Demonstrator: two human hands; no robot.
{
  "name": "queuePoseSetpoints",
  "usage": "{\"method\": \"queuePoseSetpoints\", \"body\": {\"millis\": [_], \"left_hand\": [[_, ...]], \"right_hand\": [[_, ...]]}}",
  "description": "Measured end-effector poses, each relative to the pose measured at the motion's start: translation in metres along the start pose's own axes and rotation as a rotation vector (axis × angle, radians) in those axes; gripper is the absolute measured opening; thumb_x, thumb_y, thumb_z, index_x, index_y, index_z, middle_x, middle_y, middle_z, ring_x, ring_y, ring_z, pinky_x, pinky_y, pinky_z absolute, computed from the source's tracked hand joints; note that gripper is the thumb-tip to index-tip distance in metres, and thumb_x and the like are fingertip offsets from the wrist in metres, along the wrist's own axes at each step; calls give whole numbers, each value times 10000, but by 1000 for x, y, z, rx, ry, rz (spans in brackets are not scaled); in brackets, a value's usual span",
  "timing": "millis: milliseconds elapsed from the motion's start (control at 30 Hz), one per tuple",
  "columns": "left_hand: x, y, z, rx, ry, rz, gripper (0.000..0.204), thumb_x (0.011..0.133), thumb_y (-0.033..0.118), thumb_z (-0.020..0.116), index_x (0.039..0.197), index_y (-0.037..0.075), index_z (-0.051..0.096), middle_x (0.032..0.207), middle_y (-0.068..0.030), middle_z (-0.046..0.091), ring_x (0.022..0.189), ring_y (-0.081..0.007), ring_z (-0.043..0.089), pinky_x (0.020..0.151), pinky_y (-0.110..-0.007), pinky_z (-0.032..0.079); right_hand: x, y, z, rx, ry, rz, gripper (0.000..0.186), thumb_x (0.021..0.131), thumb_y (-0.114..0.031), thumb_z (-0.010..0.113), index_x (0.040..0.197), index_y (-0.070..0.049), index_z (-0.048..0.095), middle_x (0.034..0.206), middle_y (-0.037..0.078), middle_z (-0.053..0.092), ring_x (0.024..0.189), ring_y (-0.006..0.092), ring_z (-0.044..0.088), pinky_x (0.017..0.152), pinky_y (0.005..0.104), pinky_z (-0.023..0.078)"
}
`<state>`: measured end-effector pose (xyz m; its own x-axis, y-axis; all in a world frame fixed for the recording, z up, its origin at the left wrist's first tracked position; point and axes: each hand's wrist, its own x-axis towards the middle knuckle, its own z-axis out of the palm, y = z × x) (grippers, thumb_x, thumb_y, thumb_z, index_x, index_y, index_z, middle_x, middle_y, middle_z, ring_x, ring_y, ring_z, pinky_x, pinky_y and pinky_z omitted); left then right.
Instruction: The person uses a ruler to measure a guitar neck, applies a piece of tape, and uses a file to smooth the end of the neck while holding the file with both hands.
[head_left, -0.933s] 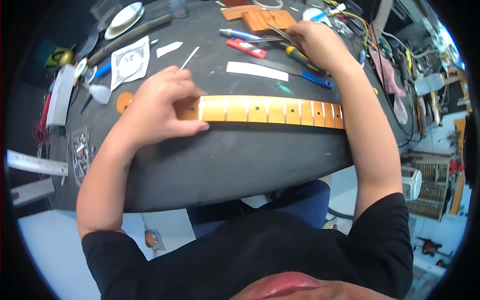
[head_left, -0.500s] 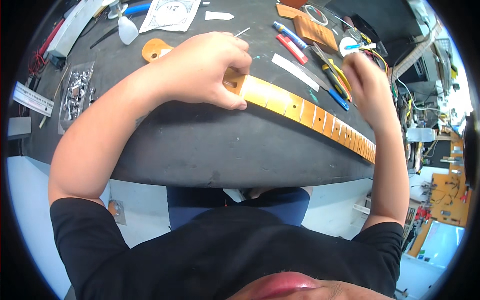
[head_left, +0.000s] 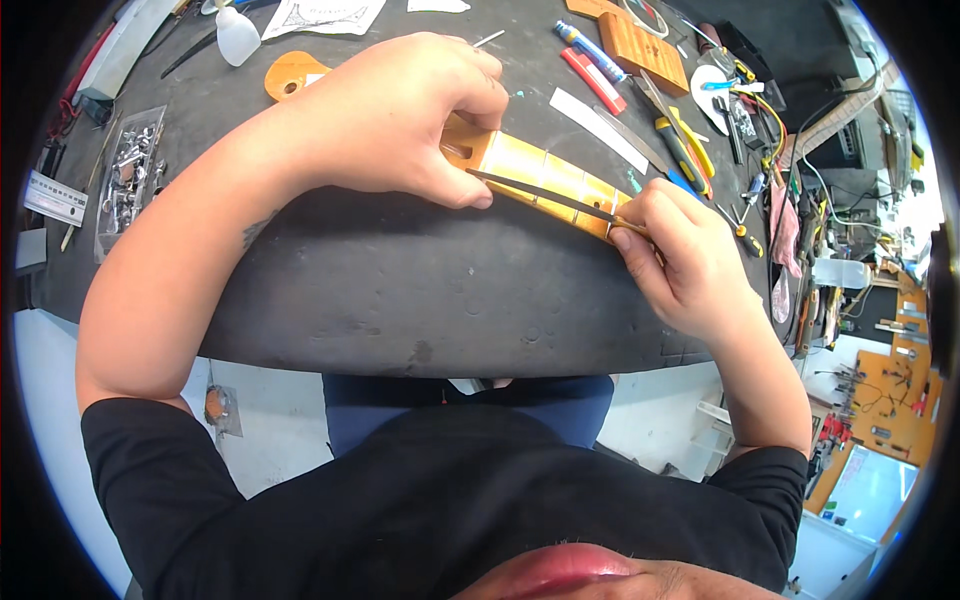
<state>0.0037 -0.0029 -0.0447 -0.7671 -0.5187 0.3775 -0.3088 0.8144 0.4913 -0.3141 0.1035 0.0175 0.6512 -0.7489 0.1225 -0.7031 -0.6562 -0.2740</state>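
- Guitar neck (head_left: 525, 158), amber wood, lies aslant on the dark worktop (head_left: 430, 290), upper middle of frame; headstock toward upper left.
- Left hand (head_left: 415, 120): curved over the neck beside the headstock, thumb on near edge, fingers on far edge; part-open clasp around the wood.
- Right hand (head_left: 690, 250), right of centre: thumb and fingers closed on the end of a thin dark file (head_left: 545, 193).
- File slants across the fretboard, tip near left thumb; cannot tell whether it touches.
- Upper right: yellow-black pliers (head_left: 680, 155), red case (head_left: 593, 80), blue marker (head_left: 590, 50), wooden block (head_left: 645, 55).
- Left: clear pack (head_left: 130, 175) of metal parts.
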Motion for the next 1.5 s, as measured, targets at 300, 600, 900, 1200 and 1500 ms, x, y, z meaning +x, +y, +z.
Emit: {"method": "queuePoseSetpoints", "body": {"millis": [300,600,900,1200,1500], "left_hand": [[-1,2,0,-28,-8,-9,456,650,207,976,947,3,697,903,-106,614,915,-326,623,822,-445,506],[2,6,-7,-22,-23,-11,465,647,213,979,938,2,683,893,-103,594,900,-323,599,810,-436,485],[3,4,-5,-20,-9,38,464,641,207,981,955,4,707,889,-101,593,906,-319,599,797,-431,484],[4,4,-5,-33,-19,27,456,631,187,981,948,-3,714,883,-100,590,881,-304,592,778,-415,479],[3,3,-4,-36,-7,32,452,618,177,976,953,2,728,876,-98,592,858,-294,588,765,-409,465]], "right_hand": [[4,-10,11,-9,57,-36,152,975,-59,790,1023,-25,650,881,136,610,739,366,662,644,459,539],[11,-14,19,7,80,-35,110,968,24,773,1035,17,687,831,139,569,725,332,616,652,423,507],[3,-10,17,-37,84,-17,164,968,-63,799,1001,-41,639,861,132,606,701,359,661,622,462,542],[3,-4,14,-78,84,-67,194,948,-66,817,1020,-41,639,857,114,583,665,342,660,588,457,539],[1,-9,16,-118,98,-99,201,946,-64,827,1008,-37,637,871,115,575,647,322,657,561,442,535]]}}
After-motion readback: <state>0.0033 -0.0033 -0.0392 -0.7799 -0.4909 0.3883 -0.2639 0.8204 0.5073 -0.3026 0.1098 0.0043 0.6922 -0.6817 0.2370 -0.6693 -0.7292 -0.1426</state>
